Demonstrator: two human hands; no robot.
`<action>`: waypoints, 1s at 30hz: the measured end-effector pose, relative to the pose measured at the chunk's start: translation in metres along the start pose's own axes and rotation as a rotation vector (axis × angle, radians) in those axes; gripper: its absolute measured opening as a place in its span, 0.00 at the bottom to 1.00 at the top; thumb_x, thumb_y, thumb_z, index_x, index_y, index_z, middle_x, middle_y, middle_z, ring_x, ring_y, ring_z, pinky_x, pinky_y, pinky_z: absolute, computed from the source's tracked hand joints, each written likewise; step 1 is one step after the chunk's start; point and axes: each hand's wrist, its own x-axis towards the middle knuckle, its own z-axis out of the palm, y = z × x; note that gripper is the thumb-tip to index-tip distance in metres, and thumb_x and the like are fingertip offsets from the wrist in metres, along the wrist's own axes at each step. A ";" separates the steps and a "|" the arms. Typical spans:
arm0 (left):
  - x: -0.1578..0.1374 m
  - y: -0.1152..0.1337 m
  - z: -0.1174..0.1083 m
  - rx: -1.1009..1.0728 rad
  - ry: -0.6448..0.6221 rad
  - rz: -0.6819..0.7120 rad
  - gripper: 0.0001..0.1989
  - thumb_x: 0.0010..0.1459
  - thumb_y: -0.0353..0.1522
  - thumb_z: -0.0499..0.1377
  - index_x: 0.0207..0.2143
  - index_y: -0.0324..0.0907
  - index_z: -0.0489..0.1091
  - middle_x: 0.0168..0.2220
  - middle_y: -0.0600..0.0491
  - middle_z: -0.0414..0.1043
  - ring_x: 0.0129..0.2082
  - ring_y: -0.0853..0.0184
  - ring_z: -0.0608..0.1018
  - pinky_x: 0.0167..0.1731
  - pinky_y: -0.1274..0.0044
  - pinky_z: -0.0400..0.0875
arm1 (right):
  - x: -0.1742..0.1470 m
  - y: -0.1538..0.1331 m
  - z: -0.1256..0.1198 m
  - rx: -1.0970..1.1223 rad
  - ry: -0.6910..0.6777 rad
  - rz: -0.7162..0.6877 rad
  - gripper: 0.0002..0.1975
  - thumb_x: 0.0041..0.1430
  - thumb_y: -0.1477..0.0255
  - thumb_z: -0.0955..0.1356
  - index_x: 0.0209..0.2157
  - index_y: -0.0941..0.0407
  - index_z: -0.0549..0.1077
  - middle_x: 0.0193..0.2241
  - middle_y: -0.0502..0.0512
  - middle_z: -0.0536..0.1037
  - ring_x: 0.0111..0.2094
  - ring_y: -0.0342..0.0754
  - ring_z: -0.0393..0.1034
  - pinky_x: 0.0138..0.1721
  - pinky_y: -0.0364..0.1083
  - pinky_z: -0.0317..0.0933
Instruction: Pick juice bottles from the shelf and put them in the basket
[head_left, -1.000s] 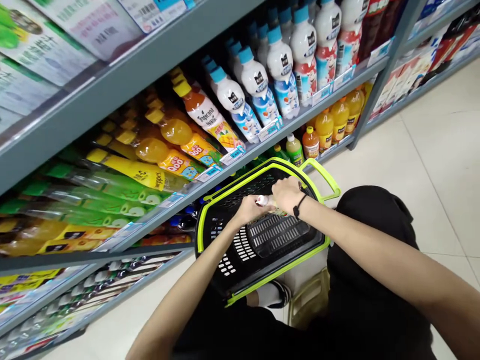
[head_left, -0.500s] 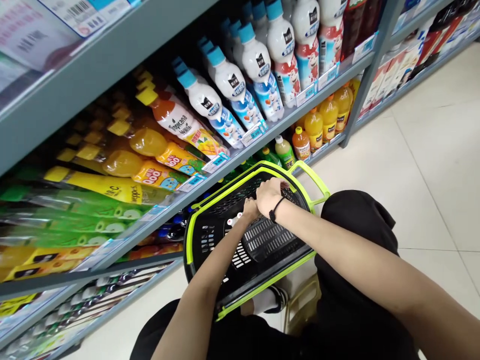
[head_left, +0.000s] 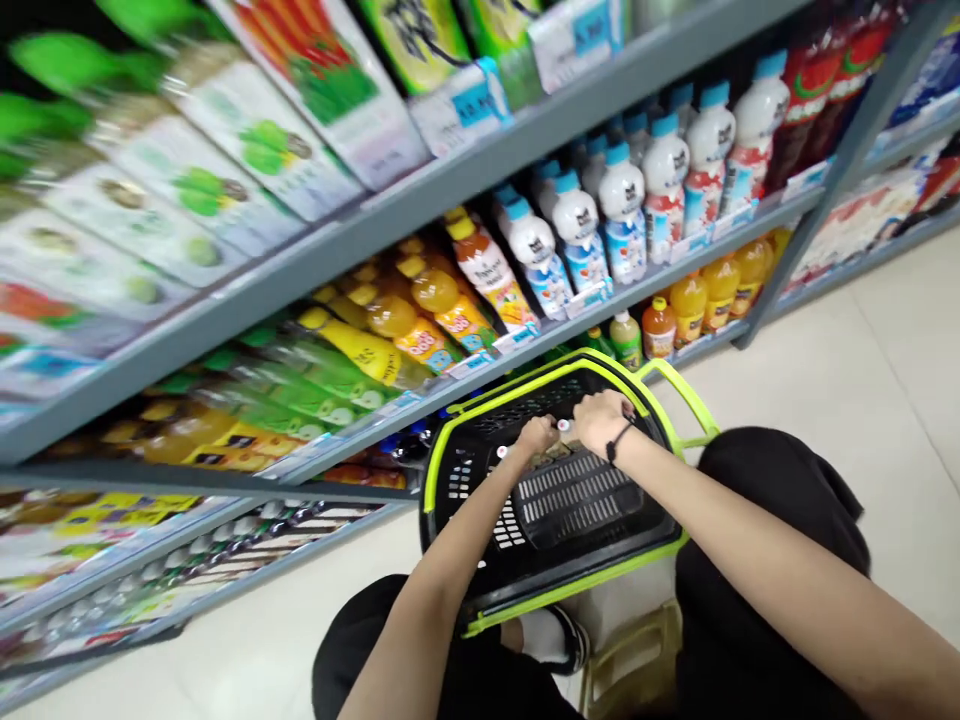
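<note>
Both my hands are down inside a black shopping basket (head_left: 566, 585) with lime-green rims. My left hand (head_left: 538, 436) is closed, its fingers curled around something hidden beneath it. Beside it, my right hand (head_left: 600, 422) has its fingers bent downward, and what they grip is hidden too. One round white cap with a red mark (head_left: 563, 425) shows between the hands. Another such cap (head_left: 502, 452) lies just left of my left hand. Something tan, too blurred to name, shows below the hands. The slotted basket floor is visible nearer me.
Shelves hold several yoghurt-drink bottles (head_left: 577, 225), orange drink bottles (head_left: 439, 300), green drink bottles (head_left: 300, 385) and white cartons (head_left: 247, 150). The lower shelf edge (head_left: 360, 425) runs close behind the basket. A tan stool (head_left: 637, 650) stands under me on the tiled floor (head_left: 847, 370).
The view has swung left and up, so shelves and basket appear further right. My hands have moved slightly apart, and one cap now shows between them instead of left of both.
</note>
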 end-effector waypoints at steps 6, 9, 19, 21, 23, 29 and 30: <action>-0.100 -0.037 -0.109 -0.314 -0.100 0.212 0.09 0.60 0.32 0.68 0.43 0.38 0.82 0.40 0.48 0.83 0.41 0.61 0.84 0.45 0.72 0.79 | -0.024 -0.009 0.002 -0.173 -0.018 -0.080 0.17 0.67 0.77 0.64 0.49 0.69 0.82 0.47 0.82 0.81 0.50 0.73 0.79 0.44 0.68 0.71; -0.183 -0.054 -0.177 -0.461 0.132 0.340 0.16 0.64 0.40 0.65 0.51 0.42 0.80 0.50 0.47 0.82 0.49 0.63 0.83 0.50 0.74 0.76 | -0.032 -0.017 0.010 -0.222 -0.015 -0.165 0.17 0.68 0.77 0.65 0.50 0.66 0.82 0.51 0.80 0.80 0.52 0.68 0.79 0.48 0.64 0.70; -0.341 -0.174 -0.303 -0.120 2.069 -0.232 0.22 0.59 0.28 0.65 0.56 0.37 0.69 0.59 0.39 0.71 0.62 0.53 0.70 0.67 0.62 0.61 | -0.043 -0.029 0.030 -0.344 -0.066 -0.292 0.20 0.72 0.73 0.65 0.58 0.69 0.77 0.56 0.77 0.78 0.59 0.66 0.74 0.58 0.58 0.67; -0.345 -0.207 -0.316 -0.342 1.951 -0.264 0.32 0.59 0.32 0.68 0.63 0.35 0.63 0.62 0.36 0.68 0.64 0.51 0.69 0.69 0.60 0.59 | -0.042 -0.029 0.031 -0.351 -0.086 -0.293 0.21 0.72 0.74 0.64 0.58 0.71 0.77 0.57 0.77 0.77 0.60 0.66 0.74 0.59 0.58 0.67; -0.345 -0.232 -0.324 -0.585 1.790 -0.173 0.34 0.60 0.37 0.70 0.63 0.34 0.62 0.61 0.35 0.70 0.62 0.51 0.73 0.67 0.60 0.63 | -0.042 -0.029 0.032 -0.353 -0.093 -0.298 0.21 0.72 0.74 0.64 0.59 0.71 0.76 0.57 0.78 0.77 0.60 0.66 0.74 0.59 0.57 0.66; -0.336 -0.255 -0.322 -0.724 1.658 -0.018 0.26 0.63 0.44 0.68 0.52 0.32 0.70 0.50 0.38 0.78 0.48 0.58 0.81 0.50 0.67 0.78 | -0.042 -0.028 0.032 -0.346 -0.098 -0.332 0.20 0.72 0.73 0.64 0.58 0.69 0.77 0.57 0.77 0.77 0.60 0.65 0.74 0.60 0.56 0.66; -0.336 -0.253 -0.319 -0.713 1.672 -0.016 0.26 0.63 0.44 0.68 0.52 0.32 0.70 0.50 0.39 0.78 0.49 0.59 0.80 0.51 0.68 0.77 | -0.043 -0.028 0.032 -0.343 -0.096 -0.337 0.20 0.72 0.73 0.64 0.57 0.68 0.78 0.57 0.77 0.77 0.60 0.65 0.74 0.60 0.56 0.66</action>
